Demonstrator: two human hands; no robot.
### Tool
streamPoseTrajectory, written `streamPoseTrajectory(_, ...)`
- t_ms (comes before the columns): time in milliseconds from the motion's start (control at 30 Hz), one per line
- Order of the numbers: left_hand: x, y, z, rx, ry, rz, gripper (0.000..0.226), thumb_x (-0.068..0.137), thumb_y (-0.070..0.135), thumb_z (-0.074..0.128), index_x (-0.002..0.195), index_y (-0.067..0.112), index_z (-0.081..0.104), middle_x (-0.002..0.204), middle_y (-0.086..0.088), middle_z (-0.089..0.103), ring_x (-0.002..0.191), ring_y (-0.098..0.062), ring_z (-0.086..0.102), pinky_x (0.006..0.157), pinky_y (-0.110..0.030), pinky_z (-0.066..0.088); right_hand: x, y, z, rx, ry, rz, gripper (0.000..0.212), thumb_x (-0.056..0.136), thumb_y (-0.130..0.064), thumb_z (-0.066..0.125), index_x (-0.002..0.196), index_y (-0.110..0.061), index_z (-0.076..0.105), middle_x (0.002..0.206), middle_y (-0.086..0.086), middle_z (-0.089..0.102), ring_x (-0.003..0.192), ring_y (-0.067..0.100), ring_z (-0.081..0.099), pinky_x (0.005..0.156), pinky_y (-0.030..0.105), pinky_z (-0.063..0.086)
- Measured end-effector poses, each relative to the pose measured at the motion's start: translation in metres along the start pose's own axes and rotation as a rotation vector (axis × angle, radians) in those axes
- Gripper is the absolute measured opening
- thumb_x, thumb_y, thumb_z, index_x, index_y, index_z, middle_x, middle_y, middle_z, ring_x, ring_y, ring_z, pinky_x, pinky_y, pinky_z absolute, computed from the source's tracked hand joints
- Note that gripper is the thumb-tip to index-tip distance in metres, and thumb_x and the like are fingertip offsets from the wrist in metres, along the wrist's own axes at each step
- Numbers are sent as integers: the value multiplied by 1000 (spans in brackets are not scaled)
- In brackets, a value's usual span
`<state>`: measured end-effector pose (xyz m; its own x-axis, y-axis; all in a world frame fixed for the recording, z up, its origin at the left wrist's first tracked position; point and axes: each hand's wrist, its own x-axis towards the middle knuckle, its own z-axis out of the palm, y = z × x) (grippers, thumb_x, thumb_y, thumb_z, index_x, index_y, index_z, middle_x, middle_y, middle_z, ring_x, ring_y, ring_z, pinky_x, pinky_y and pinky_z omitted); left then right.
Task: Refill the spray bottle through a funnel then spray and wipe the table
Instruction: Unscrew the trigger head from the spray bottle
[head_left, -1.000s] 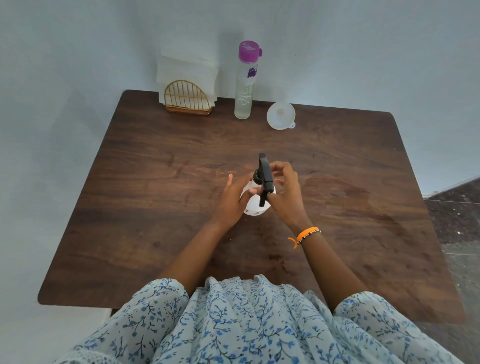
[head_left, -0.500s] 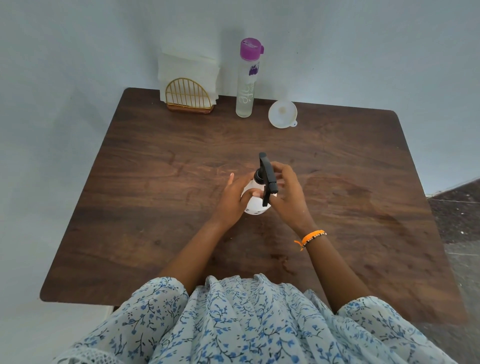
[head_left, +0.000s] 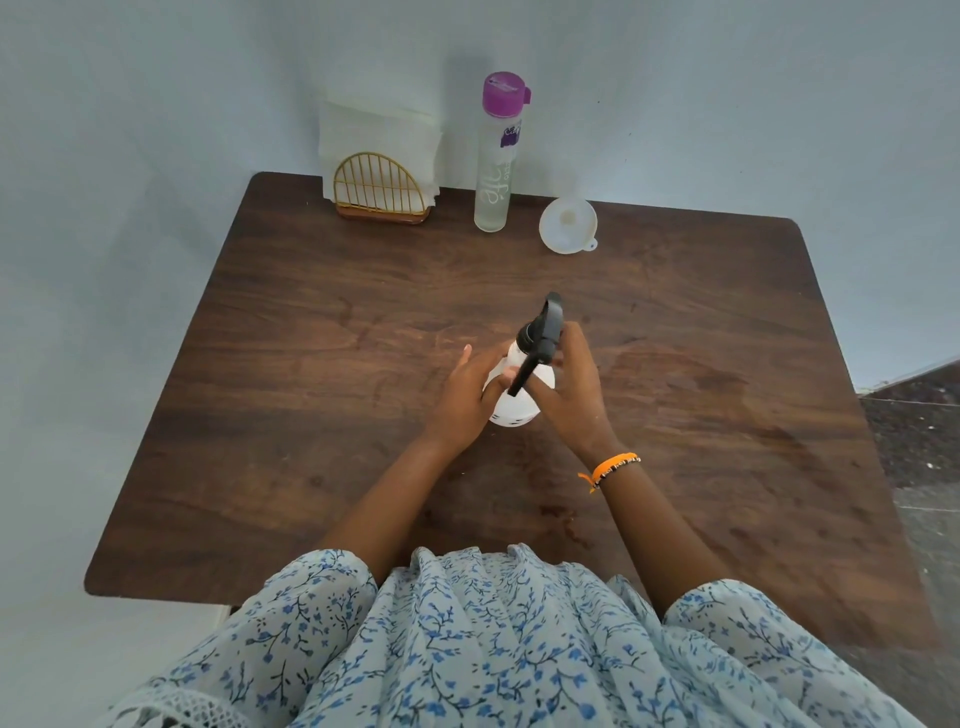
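A dark brown bench (head_left: 322, 395) with a wood-grain surface and rounded corners stands against a pale blue wall. Near its middle stands a small spray bottle (head_left: 517, 402) with a rounded white body, and on it a black trigger head (head_left: 543, 338) that leans slightly, its long lever pointing down toward the person.

The left hand (head_left: 467, 397) cups the white body from the left: its thumb lies across the front of the bottle just under the lever, and one finger sticks out straight and clear of the bottle, while the other fingers are hidden behind the bottle. The right hand (head_left: 569, 389) closes on the black head from the right, its fingers curled round the head's far side; the fingertips themselves are hidden. An orange braided band (head_left: 610, 467) circles the right wrist.

Along the far edge stands a tall, slim clear bottle (head_left: 496, 161) with a glossy purple flip cap and pale lettering down its side. Just to its right lies a white plastic funnel (head_left: 568, 224), mouth up, with a small tab at its rim. To the left, a gold wire holder (head_left: 382, 189) with an arched front grips a stack of white paper napkins (head_left: 379, 137).

Blue-flowered white fabric (head_left: 493, 649) fills the bottom of the view.
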<state>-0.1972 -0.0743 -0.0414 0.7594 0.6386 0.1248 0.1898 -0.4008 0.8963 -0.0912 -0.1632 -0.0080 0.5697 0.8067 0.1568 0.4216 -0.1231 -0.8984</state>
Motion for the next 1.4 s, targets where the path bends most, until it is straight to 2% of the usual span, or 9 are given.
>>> streamPoseTrajectory(133,0,-1,2,-81,0,-64,27,89,8,53,113,18,60,108,8,64,104,-14,58,115,-47,20,4,-7,-2,-89,30,-82,16,81,2,62,95,-3,56,96,5,53,90,28,53,80,40,50)
streamPoseTrajectory(267,-3,-1,3,-111,-35,-160,37,90,30,50,124,18,53,121,4,52,118,-20,49,97,-22,41,4,-14,-6,-121,6,-95,27,78,1,67,104,-1,57,102,0,51,95,27,52,82,32,49)
streamPoseTrajectory(367,-3,-1,1,-98,-49,-145,48,90,39,45,130,13,49,126,-1,53,124,-21,44,102,-32,37,1,-20,-7,-99,-64,-56,41,75,-1,70,113,-7,56,111,2,53,103,26,48,89,34,47)
streamPoseTrajectory(467,-2,-7,0,20,-59,-70,40,95,22,47,132,6,48,131,-14,52,124,-25,45,100,-29,35,-2,-26,-5,-22,-69,-36,51,73,-7,74,118,-21,55,114,-8,55,110,24,46,95,33,43)
streamPoseTrajectory(600,-2,-7,0,-5,-43,-134,36,96,16,47,131,9,49,130,-13,53,126,-27,44,105,-38,35,-1,-31,-1,21,8,-24,36,79,-6,71,112,-17,62,102,-23,52,109,26,49,97,42,45)
streamPoseTrajectory(800,1,-4,0,-44,-42,-95,37,93,21,52,128,13,53,128,-11,58,120,-29,50,102,-48,39,5,-36,-8,94,61,100,31,81,-8,70,112,-9,63,108,-1,58,113,25,51,95,23,45)
streamPoseTrajectory(1000,0,-8,1,-106,-46,-133,42,91,22,56,132,17,48,133,-4,54,117,-17,51,90,-17,42,14,-58,-24,294,168,115,23,83,-5,68,99,-20,62,109,19,64,97,18,62,89,29,51)
streamPoseTrajectory(1200,4,-8,3,-105,-56,-152,42,92,20,55,133,14,48,132,-1,54,118,-16,49,96,-28,42,26,-77,-42,509,292,86,24,85,1,61,110,0,60,93,-4,70,88,4,66,76,18,51)
streamPoseTrajectory(1400,3,-10,3,-95,-75,-154,37,92,21,55,129,24,49,122,16,51,111,-6,47,92,-20,38,41,-97,-66,633,388,47,16,92,-8,56,107,-7,60,95,2,68,95,9,62,77,15,48)
